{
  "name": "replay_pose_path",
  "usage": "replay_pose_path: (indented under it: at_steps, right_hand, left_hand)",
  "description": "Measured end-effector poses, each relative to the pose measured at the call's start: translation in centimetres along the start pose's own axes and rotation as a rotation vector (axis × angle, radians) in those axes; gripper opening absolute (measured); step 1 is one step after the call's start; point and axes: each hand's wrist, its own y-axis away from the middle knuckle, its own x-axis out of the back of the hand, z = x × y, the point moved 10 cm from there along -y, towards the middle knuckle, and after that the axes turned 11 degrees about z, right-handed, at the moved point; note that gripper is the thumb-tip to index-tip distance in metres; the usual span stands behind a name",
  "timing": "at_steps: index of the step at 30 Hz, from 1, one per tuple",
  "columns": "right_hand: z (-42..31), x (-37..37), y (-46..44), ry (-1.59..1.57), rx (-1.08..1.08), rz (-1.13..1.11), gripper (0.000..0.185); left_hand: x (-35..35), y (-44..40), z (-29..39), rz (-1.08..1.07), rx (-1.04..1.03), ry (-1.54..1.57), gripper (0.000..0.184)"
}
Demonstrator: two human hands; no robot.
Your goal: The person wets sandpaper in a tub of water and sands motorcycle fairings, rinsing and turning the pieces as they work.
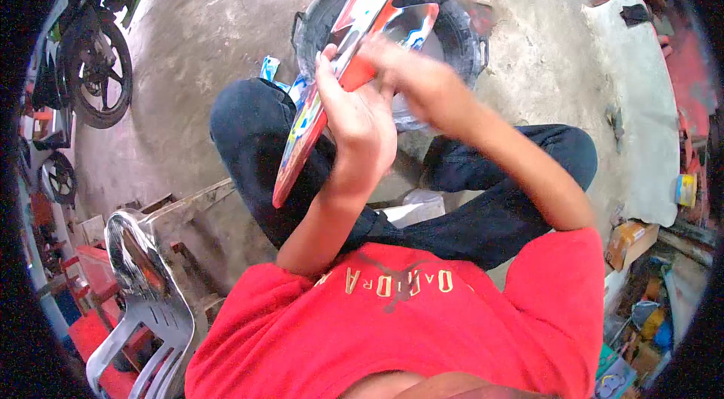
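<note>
My left hand point(360, 116) is closed round the edge of a long plastic panel, which looks like a motorcycle fairing point(305, 121), with white, red and blue graphics. The panel is tilted, its narrow end down by my left knee and its wide end over a dark round tub point(461, 41). My right hand point(430, 82) is at the panel's right side, smeared by motion. Its fingers and anything in them cannot be made out. Inside the tub there is some greyish liquid, partly hidden by my hands and the panel. A small blue-and-white piece point(269, 68) shows beside my left knee.
At the left stands a motorcycle with a black wheel point(98, 75). A grey plastic chair point(147, 308) is at the lower left. Along the right lie a pale board point(641, 112), a cardboard box point(632, 242) and mixed clutter. The floor point(204, 14) is bare concrete.
</note>
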Motion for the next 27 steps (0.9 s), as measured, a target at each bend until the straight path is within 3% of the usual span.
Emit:
replay_pose_path:
  at_steps: [2, 5, 6, 9, 11, 13, 15, 17, 19, 21, 23, 24, 27]
  right_hand:
    - [4.3, 0.8, -0.6, -0.034, -0.227, 0.034, 0.042]
    - [-3.0, 0.3, -0.8, -0.037, 0.027, 0.008, 0.04]
    - [-5.7, 0.4, -0.8, -0.055, 0.148, -0.005, 0.039]
    - [0.2, 0.5, -0.1, -0.007, 0.012, 0.03, 0.039]
    - [4.9, 0.9, -0.2, -0.023, -0.324, 0.01, 0.041]
    - [0.0, 0.7, -0.2, 0.018, -0.017, 0.021, 0.043]
    - [-4.9, 0.1, -0.2, -0.076, 0.127, -0.05, 0.044]
    - [-2.9, 0.3, 0.0, -0.051, 0.113, -0.054, 0.042]
    - [3.7, 0.5, 0.0, 0.036, -0.164, 0.005, 0.04]
    - [5.3, 0.4, 0.6, 0.022, -0.266, -0.013, 0.042]
    - [-1.6, 0.6, -0.2, 0.004, 0.078, 0.057, 0.044]
    - [-4.2, 0.6, -0.7, -0.031, 0.091, 0.002, 0.045]
    - [-0.3, 0.3, 0.2, -0.043, 0.03, 0.036, 0.043]
  left_hand:
    - [-0.9, -0.1, -0.6, -0.002, 0.068, 0.037, 0.043]
    - [0.6, -0.6, -0.2, -0.014, -0.106, -0.089, 0.047]
    - [1.2, -0.8, -0.3, 0.0, -0.063, -0.094, 0.049]
    - [-0.3, -0.5, -1.2, -0.139, 0.035, 0.007, 0.051]
    - [-0.7, 0.4, -1.0, -0.059, 0.045, 0.021, 0.051]
    - [-0.6, 0.4, -1.0, -0.082, 0.049, 0.01, 0.051]
    - [0.8, -1.0, -1.5, -0.187, 0.036, -0.043, 0.051]
    - [1.3, -1.3, -1.8, -0.195, 0.073, -0.043, 0.051]
    - [0.2, -0.1, -1.3, -0.052, 0.045, -0.032, 0.05]
    - [-0.1, -0.1, -1.2, -0.025, 0.028, -0.066, 0.048]
    - [0.2, -0.6, -0.8, 0.015, 0.023, -0.103, 0.045]
    - [0.9, -1.1, -0.6, 0.058, -0.008, -0.126, 0.044]
    - [1.7, -2.3, -1.8, 0.041, 0.015, -0.04, 0.04]
